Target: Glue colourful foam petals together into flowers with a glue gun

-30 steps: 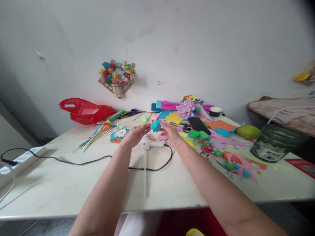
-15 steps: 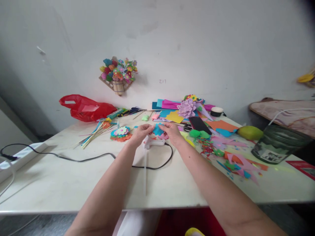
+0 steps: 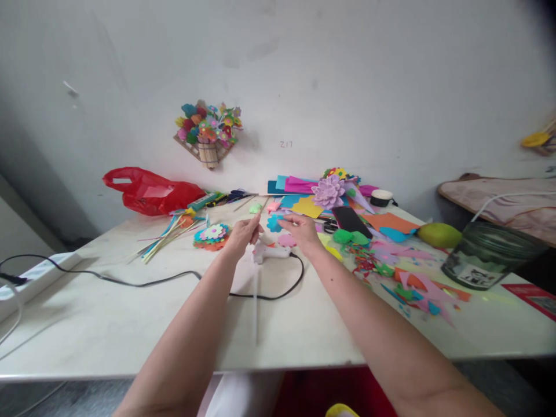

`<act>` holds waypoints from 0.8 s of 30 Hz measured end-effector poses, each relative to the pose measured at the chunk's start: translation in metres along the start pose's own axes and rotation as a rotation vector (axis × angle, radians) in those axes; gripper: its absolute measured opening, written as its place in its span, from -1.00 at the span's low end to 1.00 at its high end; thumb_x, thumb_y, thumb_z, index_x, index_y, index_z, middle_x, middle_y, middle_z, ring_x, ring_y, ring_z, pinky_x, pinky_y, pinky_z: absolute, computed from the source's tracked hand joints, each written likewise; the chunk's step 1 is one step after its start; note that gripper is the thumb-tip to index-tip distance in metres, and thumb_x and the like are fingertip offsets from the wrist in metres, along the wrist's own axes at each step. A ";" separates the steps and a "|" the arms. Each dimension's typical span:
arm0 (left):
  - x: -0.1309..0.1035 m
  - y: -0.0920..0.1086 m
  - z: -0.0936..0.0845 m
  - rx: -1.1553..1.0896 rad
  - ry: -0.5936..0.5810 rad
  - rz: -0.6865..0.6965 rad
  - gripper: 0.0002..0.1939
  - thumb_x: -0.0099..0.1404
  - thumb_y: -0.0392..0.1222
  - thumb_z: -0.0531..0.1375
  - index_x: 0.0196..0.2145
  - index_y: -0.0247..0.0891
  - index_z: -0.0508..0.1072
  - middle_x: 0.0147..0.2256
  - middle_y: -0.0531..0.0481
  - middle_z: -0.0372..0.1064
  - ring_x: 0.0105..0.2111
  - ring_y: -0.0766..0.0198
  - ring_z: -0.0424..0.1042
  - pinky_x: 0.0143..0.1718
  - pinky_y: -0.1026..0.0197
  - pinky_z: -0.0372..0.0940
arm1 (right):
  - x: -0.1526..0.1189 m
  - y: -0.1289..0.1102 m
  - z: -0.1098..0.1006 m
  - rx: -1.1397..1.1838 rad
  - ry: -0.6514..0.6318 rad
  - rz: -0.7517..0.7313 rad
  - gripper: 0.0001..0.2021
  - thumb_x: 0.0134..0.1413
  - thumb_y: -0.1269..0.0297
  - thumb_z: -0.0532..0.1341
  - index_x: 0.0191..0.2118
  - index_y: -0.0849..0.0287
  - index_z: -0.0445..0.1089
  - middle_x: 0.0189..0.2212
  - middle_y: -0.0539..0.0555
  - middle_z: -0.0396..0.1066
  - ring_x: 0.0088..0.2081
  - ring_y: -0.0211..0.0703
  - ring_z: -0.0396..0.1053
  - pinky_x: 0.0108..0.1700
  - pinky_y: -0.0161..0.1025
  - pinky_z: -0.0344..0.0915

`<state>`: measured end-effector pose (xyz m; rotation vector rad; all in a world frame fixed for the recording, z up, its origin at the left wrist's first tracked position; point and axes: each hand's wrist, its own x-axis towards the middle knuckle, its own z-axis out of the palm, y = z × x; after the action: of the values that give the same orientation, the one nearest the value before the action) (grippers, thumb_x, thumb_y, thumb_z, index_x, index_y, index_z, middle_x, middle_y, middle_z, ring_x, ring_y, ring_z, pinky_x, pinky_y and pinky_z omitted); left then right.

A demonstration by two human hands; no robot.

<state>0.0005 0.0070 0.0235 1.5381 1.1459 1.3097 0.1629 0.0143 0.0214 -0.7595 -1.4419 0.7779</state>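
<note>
A blue scalloped flower cutout is pinched at its right edge by my right hand. My left hand is just left of the cutout, apart from it, with its fingers drawn together; what they hold, if anything, is hidden. Below both hands lies a white glue gun, a clear glue stick reaching from it toward the table's front. A pink cutout lies on the table behind the gun. Left of my left hand is a stack of layered foam flowers.
A black cord runs from the power strip to the glue gun. Foam scraps, a green glass jar and a phone are on the right. A red bag and thin sticks are on the left.
My left hand has come off the blue flower cutout and moved slightly left. The right hand keeps the cutout, which now shows its full face.
</note>
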 end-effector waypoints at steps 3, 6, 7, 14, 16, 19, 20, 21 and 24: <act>-0.002 0.000 0.003 -0.093 -0.161 -0.148 -0.44 0.11 0.26 -0.03 -0.58 -0.32 0.38 -0.78 0.04 0.19 -0.79 0.43 0.12 -0.73 0.32 -0.05 | -0.001 0.003 0.002 -0.198 -0.082 -0.249 -0.94 -0.19 0.33 0.23 -0.51 0.08 0.47 -0.29 0.05 0.42 -0.18 -0.14 0.29 -0.13 -0.19 0.22; -0.004 0.001 0.003 -0.167 -0.218 -0.152 -0.58 0.05 0.14 0.12 -0.52 -0.35 0.37 -0.66 -0.03 0.32 -0.73 0.40 0.23 -0.70 0.34 0.05 | -0.005 0.003 0.003 -0.343 -0.183 -0.417 -0.81 -0.17 0.46 0.16 -0.48 0.04 0.48 -0.15 0.04 0.37 -0.07 -0.13 0.22 -0.03 -0.16 0.16; -0.004 0.002 0.003 -0.178 -0.203 -0.124 -0.62 0.04 0.09 0.16 -0.51 -0.35 0.37 -0.64 -0.02 0.33 -0.71 0.41 0.24 -0.68 0.35 0.07 | -0.006 0.002 0.002 -0.361 -0.194 -0.439 -0.77 -0.18 0.49 0.14 -0.45 0.05 0.48 -0.12 0.03 0.35 -0.05 -0.13 0.20 -0.02 -0.15 0.15; -0.002 0.000 -0.001 -0.120 -0.103 0.008 -0.66 0.02 0.05 0.20 -0.53 -0.35 0.37 -0.60 0.01 0.31 -0.65 0.42 0.25 -0.58 0.34 0.18 | -0.006 -0.009 -0.006 -0.158 -0.072 -0.101 -0.79 -0.07 0.29 0.07 -0.33 0.18 0.41 -0.24 0.08 0.39 -0.18 -0.15 0.29 -0.24 -0.26 0.23; -0.001 -0.001 0.001 -0.083 -0.094 0.011 -0.65 0.02 0.05 0.20 -0.56 -0.35 0.35 -0.62 0.02 0.31 -0.65 0.42 0.26 -0.58 0.33 0.18 | -0.006 -0.010 -0.005 -0.090 -0.072 0.044 -0.76 -0.07 0.14 0.11 -0.40 0.20 0.40 -0.43 0.04 0.40 -0.34 -0.20 0.31 -0.32 -0.30 0.23; -0.001 -0.003 0.005 -0.046 -0.083 0.012 -0.65 0.00 0.05 0.21 -0.59 -0.33 0.32 -0.65 0.03 0.31 -0.66 0.40 0.27 -0.58 0.33 0.18 | -0.008 -0.009 -0.001 -0.027 -0.120 0.176 -0.69 -0.17 0.03 0.17 -0.50 0.22 0.37 -0.59 -0.03 0.31 -0.53 -0.30 0.22 -0.50 -0.36 0.16; -0.001 -0.004 0.006 -0.038 -0.083 0.016 -0.65 0.00 0.06 0.22 -0.58 -0.33 0.32 -0.65 0.04 0.31 -0.66 0.40 0.28 -0.57 0.32 0.18 | -0.008 -0.009 0.000 -0.016 -0.125 0.199 -0.69 -0.20 0.01 0.19 -0.53 0.22 0.36 -0.63 -0.05 0.28 -0.57 -0.32 0.18 -0.54 -0.37 0.13; -0.001 -0.004 0.006 -0.034 -0.086 0.023 -0.65 0.00 0.06 0.22 -0.58 -0.32 0.32 -0.65 0.04 0.31 -0.66 0.39 0.29 -0.57 0.32 0.18 | -0.009 -0.008 0.001 -0.010 -0.127 0.215 -0.68 -0.23 0.01 0.20 -0.55 0.22 0.35 -0.66 -0.06 0.25 -0.60 -0.35 0.14 -0.57 -0.37 0.11; -0.002 -0.002 0.008 -0.035 -0.108 0.036 -0.64 0.02 0.08 0.19 -0.56 -0.32 0.32 -0.65 0.03 0.31 -0.65 0.38 0.30 -0.56 0.32 0.19 | -0.008 -0.004 0.003 0.018 -0.089 0.261 -0.67 -0.31 0.00 0.24 -0.59 0.23 0.34 -0.70 -0.08 0.20 -0.64 -0.38 0.07 -0.61 -0.38 0.07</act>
<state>0.0078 0.0052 0.0193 1.5907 1.0268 1.2479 0.1605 0.0053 0.0208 -0.9204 -1.4296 1.0336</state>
